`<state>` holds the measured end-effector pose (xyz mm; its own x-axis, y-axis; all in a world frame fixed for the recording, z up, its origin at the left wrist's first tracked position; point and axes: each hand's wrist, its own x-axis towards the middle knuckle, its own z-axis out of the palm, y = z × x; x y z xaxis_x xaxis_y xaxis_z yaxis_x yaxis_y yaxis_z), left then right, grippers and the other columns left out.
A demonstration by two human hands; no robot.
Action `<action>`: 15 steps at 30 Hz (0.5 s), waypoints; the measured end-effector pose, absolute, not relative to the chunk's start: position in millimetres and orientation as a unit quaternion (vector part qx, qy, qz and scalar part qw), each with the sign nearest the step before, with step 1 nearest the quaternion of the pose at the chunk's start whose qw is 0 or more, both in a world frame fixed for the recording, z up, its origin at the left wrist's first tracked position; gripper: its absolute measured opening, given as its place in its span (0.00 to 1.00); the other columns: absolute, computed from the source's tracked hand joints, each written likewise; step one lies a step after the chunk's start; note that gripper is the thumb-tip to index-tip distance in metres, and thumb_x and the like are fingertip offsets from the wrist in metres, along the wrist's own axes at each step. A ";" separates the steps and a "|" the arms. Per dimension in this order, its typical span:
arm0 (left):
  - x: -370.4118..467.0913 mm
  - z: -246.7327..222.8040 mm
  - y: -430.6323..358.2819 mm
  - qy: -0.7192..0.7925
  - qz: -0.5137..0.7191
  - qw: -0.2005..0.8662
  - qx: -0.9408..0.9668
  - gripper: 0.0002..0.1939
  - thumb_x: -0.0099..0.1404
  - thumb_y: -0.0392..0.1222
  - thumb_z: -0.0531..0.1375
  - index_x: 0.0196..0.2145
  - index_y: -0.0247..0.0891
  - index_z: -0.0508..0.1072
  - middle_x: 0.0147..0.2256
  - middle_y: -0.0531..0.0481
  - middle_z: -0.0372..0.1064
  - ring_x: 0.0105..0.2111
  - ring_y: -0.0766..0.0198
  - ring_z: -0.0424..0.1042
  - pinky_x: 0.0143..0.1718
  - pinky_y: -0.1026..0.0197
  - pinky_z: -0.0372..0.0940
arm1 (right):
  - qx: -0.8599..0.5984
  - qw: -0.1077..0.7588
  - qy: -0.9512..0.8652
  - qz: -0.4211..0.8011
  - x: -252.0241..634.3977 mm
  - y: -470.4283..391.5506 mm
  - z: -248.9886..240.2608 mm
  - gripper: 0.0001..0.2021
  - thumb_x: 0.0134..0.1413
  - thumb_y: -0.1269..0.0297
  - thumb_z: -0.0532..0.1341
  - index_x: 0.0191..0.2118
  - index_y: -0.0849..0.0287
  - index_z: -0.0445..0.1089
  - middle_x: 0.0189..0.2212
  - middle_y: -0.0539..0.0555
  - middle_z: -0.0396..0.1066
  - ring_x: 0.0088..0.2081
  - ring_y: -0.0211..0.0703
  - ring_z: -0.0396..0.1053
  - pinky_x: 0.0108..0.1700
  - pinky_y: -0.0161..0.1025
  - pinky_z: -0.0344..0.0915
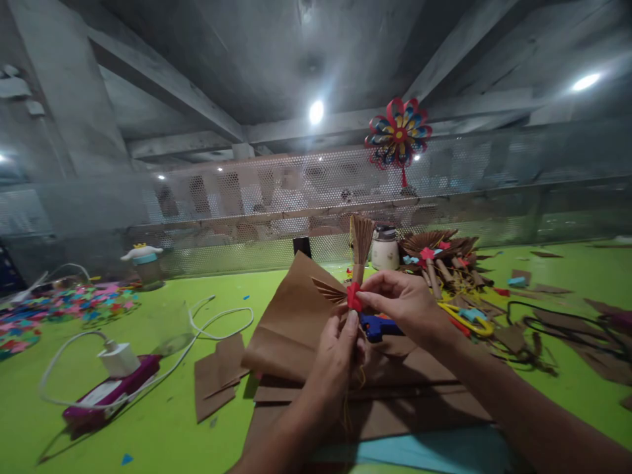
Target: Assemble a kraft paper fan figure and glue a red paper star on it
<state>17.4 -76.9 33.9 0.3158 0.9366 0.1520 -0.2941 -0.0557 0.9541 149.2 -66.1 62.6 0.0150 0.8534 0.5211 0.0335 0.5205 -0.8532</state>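
Note:
A pleated brown paper figure [363,240] with a red paper piece [353,297] at its middle stands upright between my hands. My left hand [336,345] pinches it from below, thumb against the red piece. With fingertips closed at the red piece's right edge, my right hand [402,299] grips the figure too. Thin yellow string [347,408] hangs under my left hand. Just behind the hands lies a blue glue gun [379,327], partly covered. Brown paper sheets [291,316] are spread beneath, with light blue paper [429,451] at the front.
At left are a purple power strip [111,393] with a white charger [118,359] and cable, plus colourful paper stars [99,303]. Right lie finished-looking paper figures [434,253], yellow-handled scissors [467,319] and a black cord [567,322]. A jar [385,249] stands behind; a mesh partition [296,197] borders the table.

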 end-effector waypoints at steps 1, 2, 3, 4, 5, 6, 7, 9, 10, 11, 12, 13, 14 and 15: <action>17.5 32.1 -74.4 0.307 0.499 0.615 0.528 0.24 0.52 0.56 0.58 0.41 0.37 0.62 0.19 0.59 0.55 0.16 0.74 0.53 0.17 0.70 0.49 | -0.361 0.616 -0.615 0.334 149.2 -65.8 62.3 0.12 0.37 0.60 0.66 0.28 0.62 0.69 0.23 0.52 0.71 0.24 0.36 0.68 0.27 0.34 0.67; 17.6 30.4 -72.1 0.308 0.501 0.612 0.529 0.24 0.52 0.56 0.58 0.40 0.37 0.62 0.18 0.59 0.55 0.15 0.74 0.53 0.17 0.70 0.50 | -0.361 0.619 -0.612 0.334 149.2 -65.4 61.9 0.12 0.37 0.60 0.66 0.28 0.62 0.69 0.23 0.51 0.71 0.24 0.36 0.68 0.28 0.34 0.67; 17.6 28.8 -70.2 0.310 0.502 0.609 0.530 0.23 0.53 0.56 0.57 0.40 0.37 0.62 0.18 0.59 0.54 0.15 0.74 0.53 0.17 0.70 0.50 | -0.360 0.622 -0.609 0.336 149.3 -64.9 61.5 0.12 0.37 0.60 0.66 0.28 0.62 0.69 0.23 0.51 0.71 0.24 0.36 0.68 0.28 0.34 0.67; 17.6 27.4 -68.9 0.311 0.501 0.607 0.533 0.23 0.53 0.57 0.57 0.39 0.37 0.62 0.18 0.59 0.54 0.15 0.74 0.53 0.16 0.70 0.50 | -0.359 0.624 -0.606 0.338 149.4 -64.3 61.1 0.11 0.37 0.61 0.66 0.28 0.62 0.68 0.23 0.51 0.71 0.24 0.36 0.68 0.28 0.34 0.67; 17.4 26.4 -68.1 0.312 0.501 0.605 0.535 0.22 0.54 0.57 0.56 0.39 0.37 0.61 0.18 0.59 0.54 0.15 0.74 0.53 0.16 0.70 0.50 | -0.359 0.626 -0.604 0.339 149.3 -63.9 60.8 0.11 0.37 0.61 0.66 0.28 0.62 0.68 0.23 0.51 0.71 0.24 0.36 0.68 0.28 0.34 0.67; 17.3 25.7 -67.7 0.311 0.501 0.604 0.537 0.22 0.54 0.57 0.56 0.39 0.37 0.61 0.18 0.59 0.54 0.15 0.74 0.53 0.16 0.70 0.50 | -0.360 0.626 -0.603 0.339 149.1 -63.6 60.6 0.11 0.37 0.61 0.66 0.28 0.62 0.68 0.23 0.51 0.71 0.24 0.36 0.68 0.28 0.34 0.66; 17.1 25.2 -67.6 0.308 0.502 0.604 0.538 0.22 0.54 0.57 0.56 0.39 0.38 0.61 0.17 0.60 0.54 0.15 0.74 0.53 0.16 0.70 0.50 | -0.364 0.625 -0.603 0.337 148.8 -63.5 60.4 0.11 0.37 0.61 0.66 0.28 0.62 0.68 0.22 0.51 0.71 0.24 0.36 0.68 0.28 0.34 0.66; 16.8 24.7 -67.7 0.298 0.506 0.603 0.540 0.22 0.54 0.56 0.56 0.41 0.38 0.61 0.17 0.60 0.53 0.15 0.74 0.52 0.16 0.71 0.50 | -0.374 0.625 -0.602 0.328 147.8 -64.0 60.4 0.12 0.37 0.60 0.66 0.27 0.62 0.68 0.22 0.51 0.71 0.24 0.36 0.67 0.27 0.34 0.65; 16.7 24.5 -67.7 0.295 0.508 0.602 0.541 0.22 0.55 0.56 0.56 0.42 0.38 0.60 0.17 0.60 0.53 0.14 0.74 0.52 0.16 0.71 0.50 | -0.379 0.626 -0.602 0.320 147.2 -64.4 60.4 0.12 0.37 0.60 0.66 0.27 0.62 0.68 0.22 0.51 0.70 0.23 0.36 0.67 0.26 0.34 0.65; 16.6 24.3 -67.6 0.294 0.510 0.602 0.540 0.22 0.55 0.55 0.56 0.42 0.39 0.60 0.17 0.60 0.52 0.14 0.74 0.52 0.16 0.71 0.50 | -0.384 0.627 -0.602 0.313 146.7 -64.8 60.4 0.12 0.37 0.60 0.66 0.26 0.62 0.68 0.21 0.51 0.70 0.23 0.36 0.67 0.26 0.34 0.65; 16.7 24.0 -67.4 0.294 0.509 0.602 0.540 0.22 0.55 0.55 0.56 0.41 0.39 0.60 0.17 0.60 0.52 0.14 0.74 0.51 0.16 0.71 0.50 | -0.387 0.628 -0.601 0.306 146.2 -65.2 60.2 0.12 0.37 0.59 0.66 0.26 0.62 0.68 0.21 0.51 0.70 0.23 0.36 0.66 0.26 0.34 0.64; 16.8 23.6 -67.2 0.296 0.509 0.603 0.538 0.21 0.55 0.55 0.56 0.41 0.38 0.60 0.17 0.60 0.52 0.14 0.74 0.51 0.16 0.71 0.50 | -0.390 0.629 -0.602 0.300 145.9 -65.5 60.1 0.12 0.38 0.59 0.65 0.25 0.62 0.68 0.20 0.51 0.69 0.22 0.35 0.66 0.25 0.34 0.64; 17.1 23.3 -67.0 0.296 0.508 0.605 0.537 0.21 0.55 0.55 0.56 0.40 0.38 0.61 0.17 0.60 0.52 0.15 0.74 0.51 0.16 0.71 0.50 | -0.393 0.628 -0.603 0.295 145.8 -65.7 59.9 0.11 0.38 0.59 0.65 0.25 0.63 0.68 0.20 0.51 0.69 0.22 0.35 0.65 0.25 0.34 0.64; 17.4 22.9 -66.8 0.296 0.509 0.605 0.535 0.20 0.55 0.55 0.56 0.39 0.38 0.61 0.17 0.60 0.52 0.15 0.74 0.51 0.16 0.71 0.51 | -0.394 0.626 -0.605 0.294 145.8 -65.8 59.7 0.11 0.39 0.59 0.65 0.24 0.63 0.67 0.20 0.51 0.68 0.22 0.35 0.65 0.25 0.34 0.64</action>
<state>17.4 -66.8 22.9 0.3060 0.9334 0.1876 -0.2998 -0.0925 0.9495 145.8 -65.8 59.7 0.0960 0.8450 0.5260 0.1093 0.5163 -0.8494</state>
